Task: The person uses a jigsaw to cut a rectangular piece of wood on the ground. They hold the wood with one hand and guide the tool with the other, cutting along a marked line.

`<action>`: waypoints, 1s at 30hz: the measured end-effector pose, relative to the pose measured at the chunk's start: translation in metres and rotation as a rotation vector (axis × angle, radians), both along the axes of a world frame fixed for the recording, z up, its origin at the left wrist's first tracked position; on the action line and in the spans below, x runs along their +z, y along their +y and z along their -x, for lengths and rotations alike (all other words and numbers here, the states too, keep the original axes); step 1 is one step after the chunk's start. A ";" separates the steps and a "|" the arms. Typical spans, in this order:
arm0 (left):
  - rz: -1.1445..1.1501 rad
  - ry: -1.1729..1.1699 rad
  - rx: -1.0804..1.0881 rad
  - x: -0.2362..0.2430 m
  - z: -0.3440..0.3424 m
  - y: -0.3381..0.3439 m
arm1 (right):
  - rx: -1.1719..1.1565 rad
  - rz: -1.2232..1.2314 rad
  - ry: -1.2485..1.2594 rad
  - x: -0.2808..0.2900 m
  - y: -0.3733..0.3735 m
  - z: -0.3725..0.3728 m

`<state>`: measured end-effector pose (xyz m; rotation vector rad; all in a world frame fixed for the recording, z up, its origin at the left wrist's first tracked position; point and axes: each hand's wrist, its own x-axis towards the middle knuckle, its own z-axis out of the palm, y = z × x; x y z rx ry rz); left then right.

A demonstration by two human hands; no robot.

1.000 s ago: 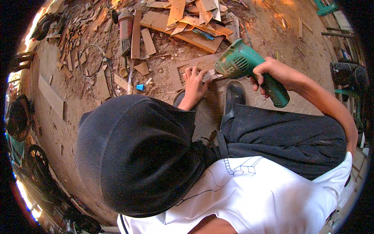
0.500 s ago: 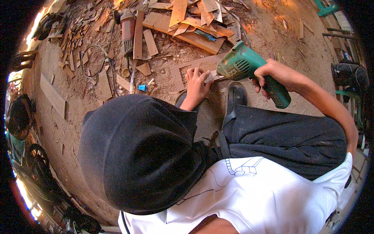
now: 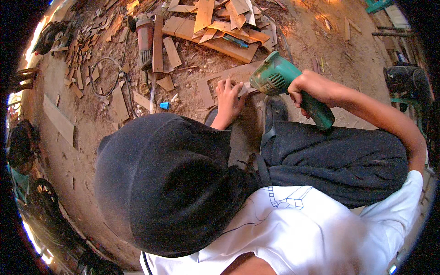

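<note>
My right hand point(image 3: 311, 89) is wrapped around the handle of a green power drill point(image 3: 283, 77). The drill's nose points left and down, close to a thin pale wood piece point(image 3: 247, 89). Bent over that piece, my left hand point(image 3: 228, 100) presses it down with its fingers; the fingertips' exact grip is partly hidden. Beneath and beyond it, a flat wooden frame point(image 3: 205, 91) lies on the dirt floor. The drill's tip and its contact with the wood are too small to tell.
Wood offcuts point(image 3: 220, 27) are heaped ahead. An angle grinder point(image 3: 145, 39), a cable point(image 3: 93, 82), a blue cap point(image 3: 165, 105) and scattered scraps lie to the left. My dark shoe point(image 3: 276, 110) is beside the drill. A dark cloth-covered head point(image 3: 160, 183) blocks the lower left.
The drill and my right hand have shifted slightly left and downward in the view, along with a small shift of the whole scene. My left hand stays at the wood piece.
</note>
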<state>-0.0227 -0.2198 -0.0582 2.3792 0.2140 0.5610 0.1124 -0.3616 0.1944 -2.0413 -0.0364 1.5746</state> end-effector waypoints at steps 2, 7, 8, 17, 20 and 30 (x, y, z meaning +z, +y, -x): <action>0.009 0.001 0.003 0.000 0.000 0.001 | 0.040 -0.023 -0.017 0.000 0.003 0.000; -0.001 -0.012 0.000 -0.001 0.000 0.000 | -0.063 -0.033 0.061 0.000 0.003 -0.003; -0.006 -0.015 0.003 -0.002 0.000 0.001 | -0.071 -0.043 0.052 -0.003 0.001 -0.004; -0.006 -0.011 0.006 -0.003 0.001 0.000 | 0.012 -0.069 0.026 -0.005 0.002 0.000; 0.002 -0.005 -0.005 -0.006 0.000 0.001 | 0.021 -0.056 0.019 -0.007 0.001 0.000; -0.016 -0.002 -0.008 0.001 0.001 0.001 | 0.033 -0.056 0.012 -0.009 -0.002 -0.002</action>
